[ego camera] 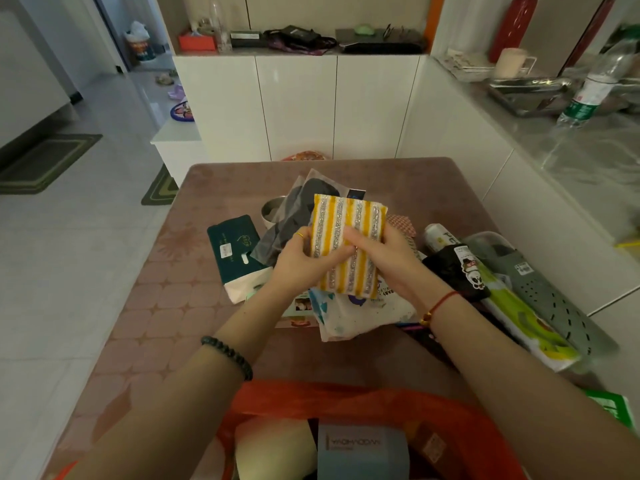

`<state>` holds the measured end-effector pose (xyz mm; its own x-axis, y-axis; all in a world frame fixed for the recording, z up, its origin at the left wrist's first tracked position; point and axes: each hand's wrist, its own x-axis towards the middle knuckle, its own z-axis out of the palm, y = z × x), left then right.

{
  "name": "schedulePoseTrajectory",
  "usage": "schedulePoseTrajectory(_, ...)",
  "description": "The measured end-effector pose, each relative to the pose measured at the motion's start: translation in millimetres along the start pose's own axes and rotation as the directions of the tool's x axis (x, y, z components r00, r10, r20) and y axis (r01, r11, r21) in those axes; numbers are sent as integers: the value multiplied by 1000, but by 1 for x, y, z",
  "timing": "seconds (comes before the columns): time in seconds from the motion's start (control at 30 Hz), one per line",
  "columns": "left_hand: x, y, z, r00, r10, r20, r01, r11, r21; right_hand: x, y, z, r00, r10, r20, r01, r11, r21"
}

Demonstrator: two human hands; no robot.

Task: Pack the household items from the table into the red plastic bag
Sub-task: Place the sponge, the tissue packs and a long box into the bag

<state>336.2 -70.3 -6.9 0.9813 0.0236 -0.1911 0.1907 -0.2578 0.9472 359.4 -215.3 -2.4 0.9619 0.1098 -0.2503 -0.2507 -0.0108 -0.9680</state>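
Observation:
A yellow, white and silver striped scrubbing sponge pack (349, 216) is held up above the middle of the table. My left hand (304, 261) grips its left edge and my right hand (384, 258) grips its right side, thumbs across the front. The red plastic bag (346, 400) lies open at the near table edge, with a grey-blue box (362, 452) and a cream item (273, 448) inside. More items lie under the hands: a white patterned pouch (360, 317), a dark packet in clear wrap (294, 209) and a dark green pack (232, 247).
The pink-brown table (156, 306) also carries a grey perforated tray (540, 285), a green-and-white package (519, 320), a black item with a panda sticker (457, 268) and a metal bowl (272, 207). White cabinets stand behind. A counter with a plastic bottle (592, 88) runs on the right.

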Motion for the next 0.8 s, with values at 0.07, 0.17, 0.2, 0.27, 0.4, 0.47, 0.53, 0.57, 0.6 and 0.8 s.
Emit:
schedulePoseTrajectory(0.07, 1, 3, -3, 999, -9, -31, 5, 992, -124, 6, -10, -13, 999, -38, 9, 38, 999, -18)
schedulePoseTrajectory(0.17, 3, -1, -10, 990, -70, -119, 30, 950, -310, 27, -8, -41, 964, -230, -132, 152, 886, -437)
schedulePoseTrajectory(0.2, 4, -4, -12, 986, -90, -144, 35, 939, -343, 33, -3, -51, 965, -253, -60, 155, 744, -650)
schedulePoseTrajectory(0.27, 7, -11, -16, 973, -139, -182, 59, 921, -386, 44, 10, -65, 984, -117, 132, 168, 405, -899)
schedulePoseTrajectory(0.4, 10, -20, -18, 956, -207, -208, 102, 899, -425, 53, 19, -74, 968, 50, 247, 234, 187, -954)
schedulePoseTrajectory(0.47, 10, -22, -16, 953, -230, -199, 124, 891, -437, 56, 21, -76, 967, -9, 255, 251, 194, -948)
schedulePoseTrajectory(0.53, 8, -22, -14, 952, -245, -186, 143, 888, -436, 53, 21, -79, 968, -128, 216, 239, 214, -947)
schedulePoseTrajectory(0.57, 6, -20, -13, 953, -243, -181, 147, 893, -425, 48, 19, -79, 961, -234, 149, 210, 261, -942)
schedulePoseTrajectory(0.6, 4, -18, -12, 955, -234, -181, 144, 902, -407, 42, 14, -77, 934, -355, 49, 183, 354, -917)
schedulePoseTrajectory(0.8, -33, 11, 5, 987, -32, -159, -26, 936, -351, -49, -32, -47, 882, -354, -311, 361, 932, -36)
